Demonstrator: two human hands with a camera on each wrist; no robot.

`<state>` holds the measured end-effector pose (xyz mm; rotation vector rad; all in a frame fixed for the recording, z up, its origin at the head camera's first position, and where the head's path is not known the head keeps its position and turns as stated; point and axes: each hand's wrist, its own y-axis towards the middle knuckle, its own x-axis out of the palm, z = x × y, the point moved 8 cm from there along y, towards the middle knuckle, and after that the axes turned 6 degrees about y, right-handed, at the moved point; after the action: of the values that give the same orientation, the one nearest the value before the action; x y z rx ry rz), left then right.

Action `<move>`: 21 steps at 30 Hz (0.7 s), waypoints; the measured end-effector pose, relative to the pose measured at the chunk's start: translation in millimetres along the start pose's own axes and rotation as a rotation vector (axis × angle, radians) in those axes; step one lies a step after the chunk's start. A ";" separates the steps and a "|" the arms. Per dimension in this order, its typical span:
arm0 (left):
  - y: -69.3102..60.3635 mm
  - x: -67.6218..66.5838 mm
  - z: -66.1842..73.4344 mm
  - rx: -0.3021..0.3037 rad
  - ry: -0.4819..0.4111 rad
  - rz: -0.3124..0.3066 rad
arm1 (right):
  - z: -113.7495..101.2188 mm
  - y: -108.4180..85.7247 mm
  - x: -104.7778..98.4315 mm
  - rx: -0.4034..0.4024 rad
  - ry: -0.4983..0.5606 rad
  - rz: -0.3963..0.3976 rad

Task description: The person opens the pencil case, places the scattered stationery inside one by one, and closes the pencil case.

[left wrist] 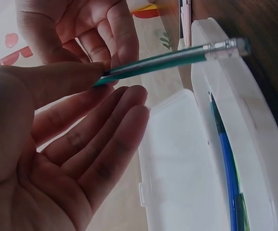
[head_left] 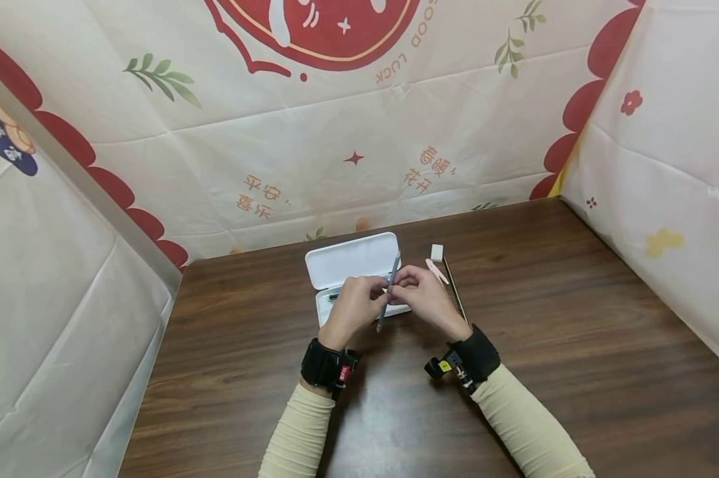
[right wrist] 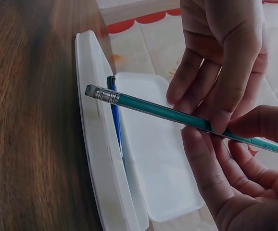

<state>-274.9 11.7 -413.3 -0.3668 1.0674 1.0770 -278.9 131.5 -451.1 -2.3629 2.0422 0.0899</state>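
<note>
A green pencil (head_left: 384, 309) with an eraser end is held between both hands above an open white pencil case (head_left: 352, 260). The left hand (head_left: 356, 307) pinches it between thumb and fingers. Thumb and fingertips of the right hand (head_left: 426, 299) also pinch the pencil (right wrist: 153, 109), close beside the left fingertips. In the right wrist view the eraser end points toward the case (right wrist: 92, 125). A blue pen (left wrist: 228, 168) lies inside the case, with something green beside it. The hands hide part of the case in the head view.
To the right of the case, a white eraser (head_left: 437, 252), a pink and white item (head_left: 436, 271) and a thin dark stick (head_left: 455, 289) lie on the brown table (head_left: 550, 318). A printed cloth (head_left: 311, 133) hangs behind the table.
</note>
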 end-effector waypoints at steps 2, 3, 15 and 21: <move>0.2 0.3 -1.2 -0.004 -0.011 0.002 | 0.7 0.3 0.9 0.000 0.014 0.004; 0.2 0.6 -1.7 -0.006 -0.016 0.002 | 1.2 0.4 1.3 0.000 0.022 0.008; 0.1 0.7 -1.9 0.007 -0.038 0.016 | 1.9 0.5 5.7 -0.017 0.093 0.012; 0.4 0.9 -2.5 0.015 -0.060 0.020 | 4.0 1.5 5.5 -0.015 0.109 0.013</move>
<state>-276.5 10.6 -415.3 -0.3109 1.0271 1.0912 -279.7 126.1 -455.3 -2.4151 2.1106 -0.0240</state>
